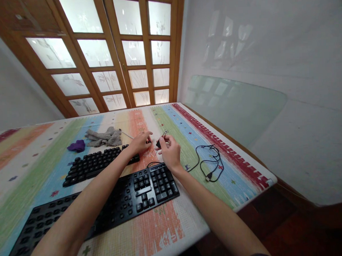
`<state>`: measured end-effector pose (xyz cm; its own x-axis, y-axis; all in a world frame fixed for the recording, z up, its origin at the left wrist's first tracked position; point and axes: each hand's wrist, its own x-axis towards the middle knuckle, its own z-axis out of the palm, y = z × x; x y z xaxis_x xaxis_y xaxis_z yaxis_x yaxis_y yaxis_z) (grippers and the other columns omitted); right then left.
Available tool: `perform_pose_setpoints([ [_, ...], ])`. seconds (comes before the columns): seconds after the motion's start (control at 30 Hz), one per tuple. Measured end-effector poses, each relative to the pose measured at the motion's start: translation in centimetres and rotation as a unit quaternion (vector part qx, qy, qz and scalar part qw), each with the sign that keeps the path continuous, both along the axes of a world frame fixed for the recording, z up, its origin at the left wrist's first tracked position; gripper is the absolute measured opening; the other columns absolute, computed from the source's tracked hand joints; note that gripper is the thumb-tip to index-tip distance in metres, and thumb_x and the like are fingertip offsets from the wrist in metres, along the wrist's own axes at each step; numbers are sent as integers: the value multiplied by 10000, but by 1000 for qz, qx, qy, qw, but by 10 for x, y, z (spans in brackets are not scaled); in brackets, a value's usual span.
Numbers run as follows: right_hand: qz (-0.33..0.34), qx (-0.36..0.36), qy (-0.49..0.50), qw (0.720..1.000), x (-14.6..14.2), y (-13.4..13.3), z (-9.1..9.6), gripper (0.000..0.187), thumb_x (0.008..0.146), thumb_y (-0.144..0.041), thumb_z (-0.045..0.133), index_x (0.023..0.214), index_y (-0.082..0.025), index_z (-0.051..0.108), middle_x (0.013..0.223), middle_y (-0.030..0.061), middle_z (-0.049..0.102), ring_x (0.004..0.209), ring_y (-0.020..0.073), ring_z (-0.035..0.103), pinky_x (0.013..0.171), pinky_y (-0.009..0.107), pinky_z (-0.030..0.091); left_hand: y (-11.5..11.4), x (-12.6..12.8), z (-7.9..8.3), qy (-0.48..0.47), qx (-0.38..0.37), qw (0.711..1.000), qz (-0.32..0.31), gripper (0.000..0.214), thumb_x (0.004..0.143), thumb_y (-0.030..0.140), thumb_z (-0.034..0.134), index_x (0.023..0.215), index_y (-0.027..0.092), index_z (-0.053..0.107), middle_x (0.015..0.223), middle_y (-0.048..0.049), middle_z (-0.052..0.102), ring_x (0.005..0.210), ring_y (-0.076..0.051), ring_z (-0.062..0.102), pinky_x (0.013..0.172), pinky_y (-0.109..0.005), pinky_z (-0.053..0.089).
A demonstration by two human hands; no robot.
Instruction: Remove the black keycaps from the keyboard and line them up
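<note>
My right hand (171, 151) is closed around a small black tool with thin wire loops, which looks like a keycap puller (158, 144). Just left of it, my left hand (140, 143) has its fingertips pinched around a small black piece, apparently a keycap (148, 141). Below my forearms lies a black keyboard (126, 215); its number pad has caps, while many other key positions are bare. Loose black keycaps (90, 164) stand in rows behind the keyboard, partly hidden by my left forearm.
A grey cloth or glove (105, 137) and a purple bundle (76, 146) lie behind the keycaps. A thin stick (126, 133) reaches toward my left hand. To the right, a black USB cable (214, 162) is coiled on the striped tablecloth (175, 233). A wall borders the table's right side.
</note>
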<state>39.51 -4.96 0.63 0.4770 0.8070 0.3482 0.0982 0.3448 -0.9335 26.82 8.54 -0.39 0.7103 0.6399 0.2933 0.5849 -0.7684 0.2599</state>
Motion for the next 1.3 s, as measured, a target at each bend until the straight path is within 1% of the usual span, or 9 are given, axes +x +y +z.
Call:
perform_pose_setpoints([
  [0.2,17,0,31,999,-1,-1,3,188,882,-367,556,864,-181,574,767,16,675,531,121,673,401,173,478,7,-4,-5,-13,-18,1000,13,399,765,175,574,1163,146,559,898,-71,678,1015,-269,586,885,-378,484],
  [0.5,27,5,27,999,-1,-3,4,192,882,-369,556,863,-179,573,729,9,661,527,123,666,405,174,485,9,-6,-6,-11,-16,999,26,383,776,195,552,1157,153,559,901,-70,676,982,-257,611,867,-370,494],
  [0.63,33,4,24,999,-1,-3,4,203,880,-382,558,866,-180,572,743,18,666,534,128,668,409,182,490,11,-7,-7,-22,-11,1000,16,373,774,197,550,1146,179,562,879,-54,675,960,-248,622,847,-362,499],
  [0.8,48,-3,24,999,-1,-3,5,210,878,-394,551,873,-185,573,805,34,692,547,126,667,413,187,492,11,-6,-6,-16,-21,1000,16,387,783,199,553,1167,153,554,884,-73,685,952,-260,622,862,-386,491],
  [0.87,56,-6,15,998,0,-3,5,211,881,-396,541,874,-188,572,833,43,707,575,133,670,423,197,497,10,-6,-5,-15,-32,999,21,400,790,214,568,1182,137,550,900,-85,687,954,-266,622,868,-393,490],
  [0.97,28,1,-35,999,2,-2,4,208,872,-390,556,808,-192,569,810,50,715,694,157,676,508,213,523,6,-10,-1,-23,-37,998,33,441,772,242,619,1193,128,553,977,-105,684,995,-278,617,905,-409,483],
  [1.07,30,10,-48,998,3,-1,4,215,858,-375,568,742,-200,522,767,40,715,635,132,636,524,206,504,-5,-22,6,-41,-17,998,36,439,772,252,632,1189,134,563,1063,-116,677,1056,-285,598,964,-440,458],
  [1.17,117,3,21,993,1,-2,4,218,849,-382,553,759,-216,444,840,36,741,425,76,531,374,185,402,-27,-41,14,-74,8,997,23,359,828,259,571,1167,141,583,1083,-113,683,1082,-273,588,976,-441,454],
  [1.3,214,-7,66,975,-5,-8,8,276,809,-387,600,763,-233,376,831,22,745,352,59,498,298,167,335,-72,-69,24,-102,4,995,5,231,862,323,570,1032,191,652,1058,-82,705,1030,-255,614,947,-418,476],
])
